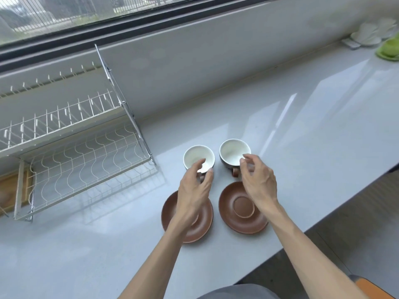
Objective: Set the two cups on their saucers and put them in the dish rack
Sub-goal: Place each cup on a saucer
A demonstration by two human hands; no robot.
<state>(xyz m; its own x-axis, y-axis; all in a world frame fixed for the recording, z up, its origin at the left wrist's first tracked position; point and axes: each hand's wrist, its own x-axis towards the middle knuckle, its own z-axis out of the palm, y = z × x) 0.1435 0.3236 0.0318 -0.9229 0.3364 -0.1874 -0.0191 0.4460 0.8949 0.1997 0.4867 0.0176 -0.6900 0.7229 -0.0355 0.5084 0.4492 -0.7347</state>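
Note:
Two cups, white inside and dark outside with brown handles, stand side by side on the pale counter: the left cup [197,156] and the right cup [233,151]. Nearer to me lie two brown saucers, the left saucer [201,225] and the right saucer [241,212], both bare. My left hand [194,190] hovers over the left saucer with fingers spread at the left cup's near rim. Over the right cup's near rim and handle, my right hand [257,182] has its fingers apart. Neither hand holds anything.
A white two-tier wire dish rack [90,160] stands at the left, its lower shelf bare. A wooden board [8,190] lies under its left end. White dishes [367,33] and a green item [388,48] sit far right. The counter edge runs diagonally at the right.

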